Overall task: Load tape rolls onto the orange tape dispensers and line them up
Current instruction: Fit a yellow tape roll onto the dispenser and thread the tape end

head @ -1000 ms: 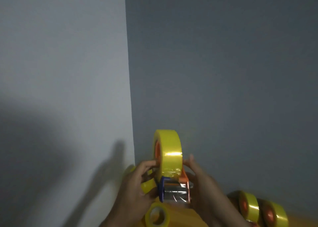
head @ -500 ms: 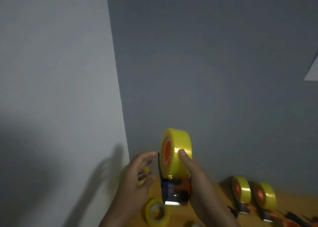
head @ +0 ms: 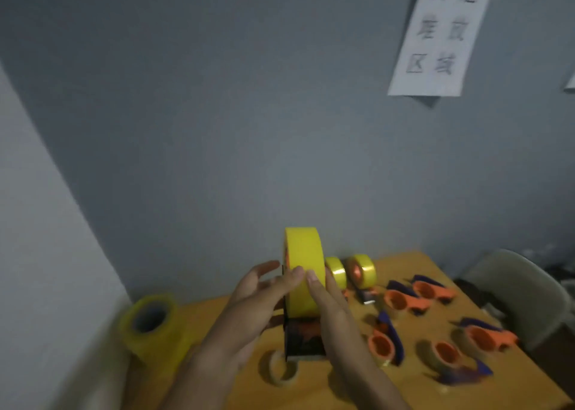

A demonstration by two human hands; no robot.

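A yellow tape roll [head: 303, 263] sits upright on an orange dispenser [head: 303, 336] that I hold above the wooden table [head: 336, 391]. My right hand [head: 334, 313] grips it from the right, thumb on the roll's outer band. My left hand [head: 258, 304] has straight fingers, and one fingertip touches the roll beside that thumb. Two loaded dispensers [head: 336, 272] [head: 362, 270] stand side by side at the back. Several empty orange dispensers [head: 404, 300] lie scattered to the right.
A stack of yellow tape rolls [head: 152, 325] stands at the table's left edge by the wall. A small pale tape ring [head: 282, 370] lies under my hands. A grey chair [head: 525, 291] is at the right. A paper sign [head: 435, 33] hangs on the wall.
The view has swung down and right, showing more of the table. My left hand, which had come off the roll, has closed in and touches its band again. My right hand keeps its grip.
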